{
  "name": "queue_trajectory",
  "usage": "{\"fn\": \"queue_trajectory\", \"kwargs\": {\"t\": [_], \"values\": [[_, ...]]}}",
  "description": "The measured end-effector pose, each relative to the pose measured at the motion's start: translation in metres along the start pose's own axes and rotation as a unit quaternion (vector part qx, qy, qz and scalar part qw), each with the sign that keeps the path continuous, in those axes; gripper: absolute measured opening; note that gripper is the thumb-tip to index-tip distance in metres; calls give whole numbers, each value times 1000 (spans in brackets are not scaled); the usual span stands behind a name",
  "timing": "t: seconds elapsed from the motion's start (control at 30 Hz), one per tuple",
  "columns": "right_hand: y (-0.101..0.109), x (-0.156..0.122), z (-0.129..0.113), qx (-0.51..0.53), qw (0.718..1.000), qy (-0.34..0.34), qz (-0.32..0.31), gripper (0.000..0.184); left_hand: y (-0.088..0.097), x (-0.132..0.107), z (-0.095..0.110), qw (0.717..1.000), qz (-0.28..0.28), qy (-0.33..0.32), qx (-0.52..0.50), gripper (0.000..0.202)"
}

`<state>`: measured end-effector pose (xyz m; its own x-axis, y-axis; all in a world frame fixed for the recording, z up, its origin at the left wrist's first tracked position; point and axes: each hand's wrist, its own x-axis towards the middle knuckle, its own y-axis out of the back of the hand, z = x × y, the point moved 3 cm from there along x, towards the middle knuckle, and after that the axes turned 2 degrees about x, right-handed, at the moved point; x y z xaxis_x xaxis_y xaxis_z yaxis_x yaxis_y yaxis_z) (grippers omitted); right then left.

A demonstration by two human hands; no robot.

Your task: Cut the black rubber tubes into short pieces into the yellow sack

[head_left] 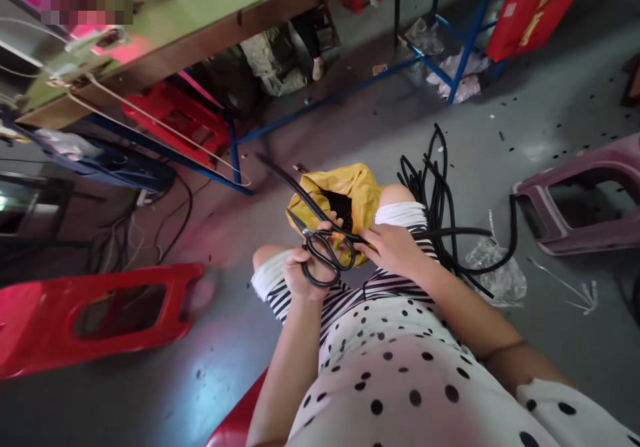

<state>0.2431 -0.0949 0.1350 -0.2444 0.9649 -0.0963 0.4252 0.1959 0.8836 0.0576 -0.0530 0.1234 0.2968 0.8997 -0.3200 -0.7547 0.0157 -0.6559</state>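
My left hand (304,275) is closed around the black-handled scissors (327,260), with a thumb and fingers at the loops and the blades pointing up and left. A black tube (295,183) runs diagonally past the scissors, close to my left fingertips; whether they press on it I cannot tell. My right hand (393,250) pinches this tube near my lap, and a length of it carries on to the right. Below both hands, between my knees, an open yellow bag (367,183) has dark contents.
More black tubing (445,200) lies looped on the floor beside my right knee, next to a clear plastic bag (500,270). A red stool (185,283) stands left, a mauve stool (530,227) right. Ahead is a long table (200,40) with blue legs; a person sits beyond it.
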Motion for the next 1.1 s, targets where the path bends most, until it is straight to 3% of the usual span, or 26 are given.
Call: {"fn": "queue_trajectory", "kwargs": {"t": [0.1, 0.2, 0.3, 0.4, 0.57, 0.7, 0.77, 0.87, 0.93, 0.97, 1.03, 1.1], "values": [[4, 33, 0, 1, 997, 82, -12, 37, 10, 12, 12, 999, 19, -21, 16, 59], [12, 61, 2, 6, 993, 111, 46, 32, 17, 28, 23, 995, 58, -67, 40, 58], [15, 71, -11, 39, 985, 129, 107, 28, 18, 42, 31, 987, 89, -123, 53, 55], [9, 71, -34, 58, 988, 120, 73, 32, 15, 51, 32, 982, 88, -158, 51, 55], [7, 81, -54, 10, 996, 82, -17, 39, 18, 49, 15, 979, 104, -171, 47, 66], [4, 94, -51, 101, 985, 78, -112, 27, 30, 40, -6, 969, 128, -195, 85, 61], [-4, 99, -47, 157, 980, 37, -120, 30, 35, 38, -17, 963, 146, -202, 100, 56], [-22, 100, -37, 218, 973, -24, -75, 27, 42, 42, -26, 968, 145, -184, 94, 47], [-35, 95, -27, 305, 950, -54, -25, 22, 50, 46, -19, 966, 151, -199, 61, 42], [-42, 90, -20, 372, 926, -68, 2, 21, 57, 48, -11, 962, 163, -216, 41, 41], [-53, 75, -5, 523, 845, -95, 58, 27, 72, 49, 10, 950, 198, -240, 9, 40], [-62, 53, 10, 635, 752, -131, 114, 36, 82, 49, 29, 958, 200, -204, 13, 44]]}}
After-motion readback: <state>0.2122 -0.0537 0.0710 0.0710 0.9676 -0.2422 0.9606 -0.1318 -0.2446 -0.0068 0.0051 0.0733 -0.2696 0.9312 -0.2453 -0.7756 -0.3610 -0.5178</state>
